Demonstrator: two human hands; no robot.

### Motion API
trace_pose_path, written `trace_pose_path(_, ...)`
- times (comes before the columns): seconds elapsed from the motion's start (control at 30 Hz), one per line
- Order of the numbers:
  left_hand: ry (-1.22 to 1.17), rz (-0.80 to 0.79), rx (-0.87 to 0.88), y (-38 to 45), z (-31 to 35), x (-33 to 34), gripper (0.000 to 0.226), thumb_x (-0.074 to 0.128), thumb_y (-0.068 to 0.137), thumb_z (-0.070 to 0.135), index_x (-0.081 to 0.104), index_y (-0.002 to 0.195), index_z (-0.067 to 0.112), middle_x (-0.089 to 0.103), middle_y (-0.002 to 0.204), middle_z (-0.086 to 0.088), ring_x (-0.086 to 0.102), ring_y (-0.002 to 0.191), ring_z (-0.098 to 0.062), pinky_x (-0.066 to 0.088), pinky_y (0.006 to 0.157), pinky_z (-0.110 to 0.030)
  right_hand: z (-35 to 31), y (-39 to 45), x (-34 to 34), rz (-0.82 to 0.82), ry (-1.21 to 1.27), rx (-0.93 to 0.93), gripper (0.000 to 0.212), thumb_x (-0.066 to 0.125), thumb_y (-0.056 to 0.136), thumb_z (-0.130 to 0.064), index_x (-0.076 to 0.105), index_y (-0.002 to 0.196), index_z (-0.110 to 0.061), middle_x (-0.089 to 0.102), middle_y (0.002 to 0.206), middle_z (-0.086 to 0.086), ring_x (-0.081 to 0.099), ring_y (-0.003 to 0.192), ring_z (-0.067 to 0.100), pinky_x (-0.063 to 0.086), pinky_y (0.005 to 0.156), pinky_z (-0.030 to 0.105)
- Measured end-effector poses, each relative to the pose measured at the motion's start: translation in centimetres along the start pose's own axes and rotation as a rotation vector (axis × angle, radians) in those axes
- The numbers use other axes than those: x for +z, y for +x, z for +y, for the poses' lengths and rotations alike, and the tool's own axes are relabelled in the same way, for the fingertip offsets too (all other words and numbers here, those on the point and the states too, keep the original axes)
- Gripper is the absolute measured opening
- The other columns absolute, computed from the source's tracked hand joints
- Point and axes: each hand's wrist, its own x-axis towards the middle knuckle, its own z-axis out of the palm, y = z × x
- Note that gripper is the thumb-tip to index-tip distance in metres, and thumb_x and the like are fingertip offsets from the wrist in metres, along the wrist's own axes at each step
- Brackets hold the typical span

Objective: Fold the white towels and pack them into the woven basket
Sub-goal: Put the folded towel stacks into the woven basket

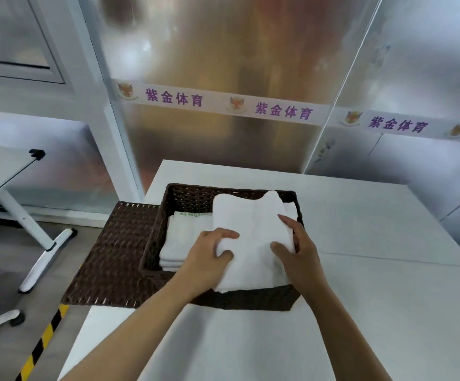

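A dark brown woven basket (185, 195) stands on the white table (361, 312). Its lid (119, 248) lies flat against its left side. A folded white towel (251, 229) sits over the basket's right half, its near end hanging over the front rim. My left hand (209, 253) grips the towel's near left edge with curled fingers. My right hand (297, 246) holds its right edge, thumb on top and fingers round the side. A stack of folded white towels (182, 237) lies in the basket's left half.
Frosted glass panels with a printed band stand behind the table. At the left are a folding table leg (39, 243), a chair base with a caster (0, 320) and yellow-black floor tape (42, 342).
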Motion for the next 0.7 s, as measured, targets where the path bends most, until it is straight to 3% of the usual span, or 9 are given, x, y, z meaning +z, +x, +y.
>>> trace_pose_path(0.17, 0.08, -0.046, -0.119, 6.1, -0.9, 3.6, 0.036, 0.058, 0.092, 0.012, 0.064, 0.117, 0.037, 0.048, 0.092, 0.005, 0.048, 0.066, -0.006, 0.038, 0.059, -0.011, 3.6, 5.8, -0.8, -0.081, -0.022, 0.15, 0.05, 0.063, 0.094, -0.017, 0.051, 0.129, -0.051, 0.062, 0.114, -0.011, 0.061, 0.098, 0.008, 0.05, 0.074, 0.025)
trace_pose_path(0.23, 0.104, -0.055, -0.145, 7.8, -1.5, 4.8, 0.037, 0.056, 0.092, 0.01, 0.063, 0.117, 0.037, 0.049, 0.093, 0.008, 0.051, 0.071, -0.006, 0.037, 0.057, -0.011, 4.7, 7.6, -0.7, -0.112, -0.065, 0.166, 0.05, 0.063, 0.094, -0.018, 0.049, 0.125, -0.055, 0.061, 0.106, -0.012, 0.062, 0.094, 0.013, 0.055, 0.079, 0.033)
trace_pose_path(0.3, 0.115, -0.063, -0.159, 9.3, -2.1, 5.7, 0.037, 0.055, 0.092, 0.009, 0.061, 0.117, 0.036, 0.05, 0.103, 0.009, 0.054, 0.08, -0.006, 0.038, 0.058, -0.01, 5.5, 9.4, -0.7, -0.122, -0.11, 0.158, 0.049, 0.062, 0.093, -0.02, 0.049, 0.127, -0.054, 0.061, 0.099, -0.01, 0.062, 0.089, 0.015, 0.053, 0.074, 0.031)
trace_pose_path(0.4, 0.205, -0.094, -0.157, 11.5, -3.2, 6.7, 0.04, 0.055, 0.093, 0.008, 0.058, 0.122, 0.036, 0.049, 0.127, -0.001, 0.057, 0.099, -0.012, 0.044, 0.075, -0.011, 6.6, 11.2, -0.4, -0.17, -0.273, 0.134, 0.055, 0.059, 0.095, -0.025, 0.041, 0.143, -0.044, 0.061, 0.108, -0.004, 0.06, 0.089, 0.014, 0.045, 0.071, 0.026)
trace_pose_path(0.43, 0.261, -0.138, -0.166, 12.2, -3.7, 7.2, 0.043, 0.055, 0.093, 0.009, 0.057, 0.127, 0.034, 0.044, 0.137, -0.005, 0.055, 0.112, -0.017, 0.045, 0.087, -0.016, 7.1, 11.5, -0.1, -0.205, -0.391, 0.13, 0.059, 0.058, 0.095, -0.027, 0.035, 0.148, -0.04, 0.056, 0.121, 0.0, 0.058, 0.1, 0.017, 0.046, 0.079, 0.029)
trace_pose_path(0.5, 0.421, -0.284, -0.188, 13.2, -4.6, 8.4, 0.046, 0.056, 0.093, 0.01, 0.056, 0.137, 0.024, 0.037, 0.15, -0.009, 0.036, 0.139, -0.03, 0.031, 0.111, -0.028, 8.1, 11.5, 1.1, -0.244, -0.718, 0.124, 0.062, 0.057, 0.095, -0.031, 0.03, 0.151, -0.031, 0.033, 0.15, 0.012, 0.045, 0.13, 0.03, 0.042, 0.102, 0.037)
trace_pose_path(0.6, 0.507, -0.42, -0.192, 13.8, -5.5, 10.1, 0.044, 0.053, 0.092, 0.012, 0.056, 0.135, 0.017, 0.051, 0.144, -0.004, 0.017, 0.15, -0.026, 0.013, 0.122, -0.038, 9.0, 11.6, 2.5, -0.255, -1.017, 0.015, 0.063, 0.058, 0.094, -0.031, 0.033, 0.15, -0.023, 0.003, 0.167, 0.018, 0.008, 0.154, 0.037, 0.019, 0.123, 0.041)
trace_pose_path(0.63, 0.515, -0.428, -0.199, 13.9, -5.7, 10.3, 0.046, 0.053, 0.091, 0.011, 0.055, 0.136, 0.018, 0.051, 0.145, -0.005, 0.017, 0.151, -0.024, 0.012, 0.123, -0.043, 9.4, 11.9, 2.6, -0.3, -1.04, -0.025, 0.062, 0.058, 0.094, -0.032, 0.034, 0.151, -0.023, 0.005, 0.168, 0.016, 0.006, 0.156, 0.035, 0.014, 0.125, 0.041)
trace_pose_path(0.7, 0.542, -0.392, -0.174, 13.9, -6.1, 10.6, 0.05, 0.055, 0.09, 0.01, 0.053, 0.139, 0.02, 0.042, 0.151, -0.01, 0.017, 0.152, -0.021, 0.012, 0.123, -0.039, 10.1, 12.5, 2.5, -0.414, -1.021, -0.011, 0.056, 0.054, 0.097, -0.034, 0.038, 0.15, -0.023, 0.023, 0.164, 0.01, 0.019, 0.152, 0.03, 0.02, 0.123, 0.039)
